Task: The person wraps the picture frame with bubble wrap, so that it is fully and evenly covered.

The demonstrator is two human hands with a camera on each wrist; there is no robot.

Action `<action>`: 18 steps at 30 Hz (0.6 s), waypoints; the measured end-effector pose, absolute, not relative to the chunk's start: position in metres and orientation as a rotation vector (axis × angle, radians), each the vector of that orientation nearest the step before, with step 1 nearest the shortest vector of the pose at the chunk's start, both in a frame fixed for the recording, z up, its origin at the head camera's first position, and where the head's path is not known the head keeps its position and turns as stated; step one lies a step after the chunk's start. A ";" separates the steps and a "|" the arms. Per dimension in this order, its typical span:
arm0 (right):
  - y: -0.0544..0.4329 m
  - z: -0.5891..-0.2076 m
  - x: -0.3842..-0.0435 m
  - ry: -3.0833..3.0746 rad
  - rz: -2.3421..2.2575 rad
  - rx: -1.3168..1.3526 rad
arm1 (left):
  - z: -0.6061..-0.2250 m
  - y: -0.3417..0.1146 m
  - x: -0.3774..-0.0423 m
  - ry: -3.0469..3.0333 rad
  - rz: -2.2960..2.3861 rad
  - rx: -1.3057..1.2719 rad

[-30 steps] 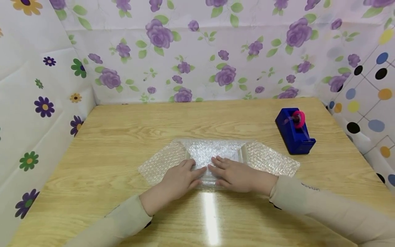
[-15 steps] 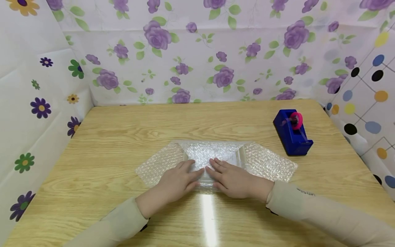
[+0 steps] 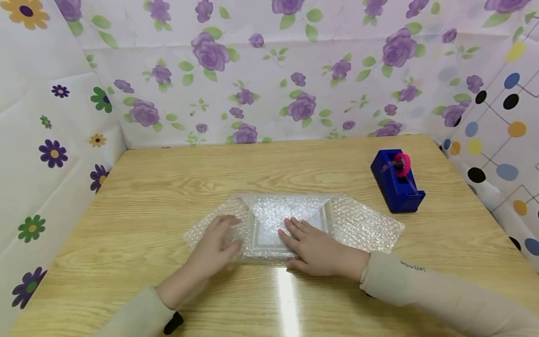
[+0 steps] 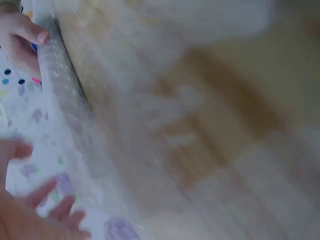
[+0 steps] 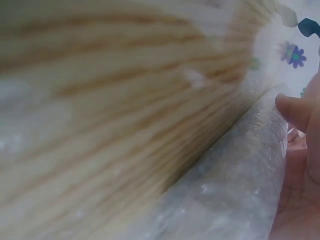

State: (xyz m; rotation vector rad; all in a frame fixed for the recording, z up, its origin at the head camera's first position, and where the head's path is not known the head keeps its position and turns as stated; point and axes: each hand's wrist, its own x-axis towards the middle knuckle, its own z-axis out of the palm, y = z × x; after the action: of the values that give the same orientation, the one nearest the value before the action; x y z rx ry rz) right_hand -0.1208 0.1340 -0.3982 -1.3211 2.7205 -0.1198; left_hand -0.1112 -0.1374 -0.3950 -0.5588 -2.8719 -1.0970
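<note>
A rectangular frame with a pale border point(image 3: 330, 217) lies flat, covered by clear bubble wrap point(image 3: 366, 222) whose pointed flaps spread out left and right. Across its top, a triangular fold of wrap points toward the person. My right hand point(image 3: 317, 250) rests on the near right part of the bundle, fingers extended. In the right wrist view, the right thumb point(image 5: 295, 112) lies along the edge of the wrap. Over the left flap is my left hand point(image 3: 212, 248), its fingers loosely bent and spread, holding nothing. The left wrist view shows those fingers point(image 4: 42, 192) beside the wrap's edge.
A blue tape dispenser point(image 3: 397, 182) with a pink-cored roll stands at the right rear of the wooden table point(image 3: 177, 171). Flower-patterned sheeting point(image 3: 269, 93) rises behind the table. More patterned sheets hang on both sides.
My left hand has lifted from the middle of the bundle and moved left over the left flap, uncovering part of the frame. The right hand stays on the wrap.
</note>
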 end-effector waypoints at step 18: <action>0.134 -0.397 -0.121 2.735 -0.149 -1.343 | -0.380 -0.199 -0.128 -2.755 -1.836 0.571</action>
State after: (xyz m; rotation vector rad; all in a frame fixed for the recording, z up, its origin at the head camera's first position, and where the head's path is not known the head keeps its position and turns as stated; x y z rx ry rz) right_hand -0.1210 0.1336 -0.3969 -1.3429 2.7353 -0.1486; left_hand -0.1280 -0.1990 -0.3799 0.5713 -2.7547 -1.8360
